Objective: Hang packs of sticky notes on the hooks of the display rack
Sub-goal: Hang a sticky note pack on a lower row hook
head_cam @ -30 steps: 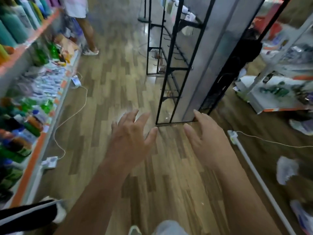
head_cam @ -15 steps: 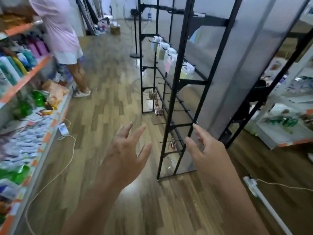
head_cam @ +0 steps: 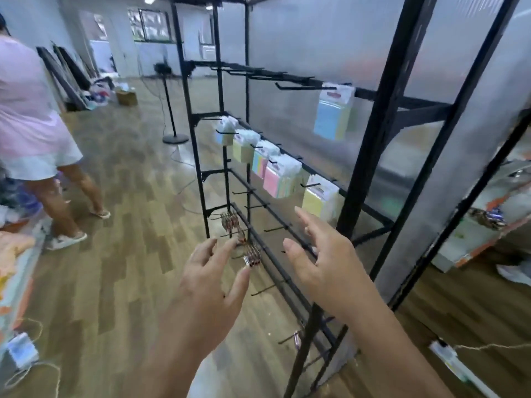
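Observation:
A black display rack (head_cam: 370,156) with rows of hooks runs along the right, backed by a translucent panel. Several packs of sticky notes hang on its second rail, among them a pink pack (head_cam: 280,179) and a yellow pack (head_cam: 319,201). One blue and yellow pack (head_cam: 333,114) hangs alone on the top rail. My left hand (head_cam: 214,278) and my right hand (head_cam: 324,264) are both raised in front of the lower hooks, fingers spread, holding nothing. Small dark items (head_cam: 251,254) hang on low hooks just beyond my left fingertips.
A person in a pink top (head_cam: 31,133) stands at the left beside a shelf of goods (head_cam: 11,271). A fan stand (head_cam: 172,110) is down the aisle. Cables and a power strip (head_cam: 21,353) lie on the wood floor. Another power strip (head_cam: 451,359) lies at right.
My view has tilted up from the floor to the rack, so the hanging packs now show. Both hands stay open and have risen toward the lower hooks.

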Demonstrator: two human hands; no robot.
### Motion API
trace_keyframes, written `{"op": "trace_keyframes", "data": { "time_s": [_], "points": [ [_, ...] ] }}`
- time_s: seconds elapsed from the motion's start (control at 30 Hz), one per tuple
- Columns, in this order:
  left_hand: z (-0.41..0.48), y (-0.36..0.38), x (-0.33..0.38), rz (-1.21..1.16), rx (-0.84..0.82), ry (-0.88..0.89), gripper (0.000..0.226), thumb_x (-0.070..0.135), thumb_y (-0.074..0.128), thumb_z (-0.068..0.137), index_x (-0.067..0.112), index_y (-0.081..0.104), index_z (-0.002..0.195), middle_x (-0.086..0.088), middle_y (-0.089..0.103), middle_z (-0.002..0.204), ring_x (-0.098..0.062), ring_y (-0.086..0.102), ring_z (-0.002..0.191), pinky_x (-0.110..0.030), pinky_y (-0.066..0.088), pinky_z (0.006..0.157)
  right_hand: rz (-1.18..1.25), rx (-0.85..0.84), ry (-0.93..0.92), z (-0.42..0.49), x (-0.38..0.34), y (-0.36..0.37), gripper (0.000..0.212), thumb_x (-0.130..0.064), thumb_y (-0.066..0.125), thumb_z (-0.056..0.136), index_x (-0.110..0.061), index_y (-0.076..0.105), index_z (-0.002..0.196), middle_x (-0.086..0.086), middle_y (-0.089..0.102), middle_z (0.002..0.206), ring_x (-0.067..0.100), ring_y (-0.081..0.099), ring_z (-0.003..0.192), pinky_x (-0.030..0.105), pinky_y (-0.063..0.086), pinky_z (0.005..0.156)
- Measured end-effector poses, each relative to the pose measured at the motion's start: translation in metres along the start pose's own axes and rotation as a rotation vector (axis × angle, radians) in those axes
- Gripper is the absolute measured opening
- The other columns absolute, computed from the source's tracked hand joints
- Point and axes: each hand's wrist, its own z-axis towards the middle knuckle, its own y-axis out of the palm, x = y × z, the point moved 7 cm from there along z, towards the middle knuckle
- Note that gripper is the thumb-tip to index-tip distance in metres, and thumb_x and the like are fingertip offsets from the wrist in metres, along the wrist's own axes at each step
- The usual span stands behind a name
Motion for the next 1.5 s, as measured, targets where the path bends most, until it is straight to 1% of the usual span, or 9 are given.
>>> {"op": "trace_keyframes", "data": {
  "time_s": [0.1, 0.2, 0.5, 0.63, 0.77, 1.0, 1.13, 1.37, 1.5],
  "points": [
    [0.067, -0.004, -0.011, -0.060, -0.048, 0.127, 0.056, 0.051, 0.050, 0.089, 0.034, 0.047, 0.141, 0.006, 0.036, 0.151, -0.013, 0.035, 0.141, -0.029, 0.029, 0.114, -0.052, 0.139, 0.057, 0.055, -0.008, 0.008, 0.055, -0.034, 0.053, 0.096, -0.027, 0.036, 0.148, -0.019, 0.041, 0.139, -0.010, 0.035, 0.122, 0.016, 0.029, 0.108],
    [0.131, -0.002, -0.015, -0.062, -0.115, 0.247, 0.054, 0.050, 0.051, 0.090, 0.037, 0.045, 0.142, 0.007, 0.036, 0.152, -0.010, 0.033, 0.141, -0.029, 0.032, 0.113, -0.096, 0.283, 0.140, 0.101, -0.008, 0.005, 0.055, -0.034, 0.053, 0.096, -0.024, 0.037, 0.147, -0.011, 0.044, 0.144, 0.011, 0.047, 0.124, 0.026, 0.036, 0.107],
    [0.250, 0.062, -0.003, -0.152, -0.373, 0.454, 0.051, 0.045, 0.048, 0.097, 0.035, 0.038, 0.146, 0.017, 0.040, 0.142, -0.002, 0.033, 0.134, -0.011, 0.026, 0.098, -0.114, 0.561, 0.384, 0.165, 0.043, -0.007, 0.054, -0.035, 0.054, 0.095, -0.028, 0.037, 0.146, -0.010, 0.044, 0.145, 0.010, 0.041, 0.132, 0.042, 0.040, 0.109],
    [0.293, 0.106, 0.004, -0.234, -0.530, 0.472, 0.047, 0.043, 0.052, 0.096, 0.034, 0.045, 0.141, 0.018, 0.051, 0.136, 0.004, 0.045, 0.124, -0.009, 0.033, 0.094, -0.120, 0.673, 0.419, 0.194, 0.065, -0.013, 0.051, -0.032, 0.056, 0.095, -0.028, 0.041, 0.144, -0.011, 0.050, 0.137, 0.002, 0.049, 0.114, 0.031, 0.044, 0.101],
    [0.329, 0.154, 0.016, -0.373, -0.753, 0.370, 0.038, 0.039, 0.055, 0.096, 0.037, 0.050, 0.134, 0.021, 0.060, 0.117, 0.024, 0.051, 0.092, 0.002, 0.037, 0.071, -0.101, 0.826, 0.410, 0.221, 0.081, -0.029, 0.046, -0.027, 0.059, 0.094, -0.026, 0.047, 0.138, -0.015, 0.055, 0.122, 0.001, 0.054, 0.111, 0.007, 0.044, 0.081],
    [0.361, 0.221, 0.028, -0.433, -0.942, 0.307, 0.051, 0.029, 0.059, 0.095, 0.023, 0.044, 0.143, 0.011, 0.054, 0.132, -0.005, 0.057, 0.110, -0.026, 0.047, 0.097, -0.060, 0.981, 0.454, 0.255, 0.100, -0.049, 0.035, -0.024, 0.061, 0.092, -0.024, 0.054, 0.126, -0.020, 0.058, 0.107, -0.001, 0.060, 0.102, 0.005, 0.047, 0.077],
    [0.365, 0.237, 0.036, -0.447, -1.021, 0.389, 0.038, 0.023, 0.058, 0.095, 0.030, 0.049, 0.132, 0.030, 0.050, 0.102, 0.006, 0.052, 0.094, -0.017, 0.041, 0.085, -0.023, 1.043, 0.531, 0.265, 0.110, -0.053, 0.028, -0.017, 0.063, 0.091, -0.020, 0.058, 0.119, -0.010, 0.066, 0.104, 0.003, 0.065, 0.094, 0.020, 0.052, 0.077],
    [0.372, 0.267, 0.023, -0.456, -1.179, 0.353, 0.020, 0.015, 0.072, 0.082, 0.026, 0.061, 0.095, 0.012, 0.070, 0.090, 0.002, 0.064, 0.082, -0.012, 0.048, 0.074, -0.058, 1.201, 0.594, 0.271, 0.103, -0.043, 0.014, -0.016, 0.066, 0.089, -0.028, 0.059, 0.088, -0.015, 0.061, 0.075, -0.002, 0.058, 0.064, 0.024, 0.047, 0.063],
    [0.377, 0.271, 0.025, -0.438, -1.153, 0.414, 0.018, 0.013, 0.072, 0.077, 0.025, 0.058, 0.077, 0.005, 0.067, 0.080, -0.005, 0.055, 0.067, -0.008, 0.043, 0.063, -0.135, 1.276, 0.636, 0.274, 0.095, -0.039, 0.011, -0.017, 0.070, 0.085, -0.025, 0.062, 0.086, -0.007, 0.067, 0.081, 0.005, 0.064, 0.070, 0.024, 0.046, 0.062]
  ]
}}
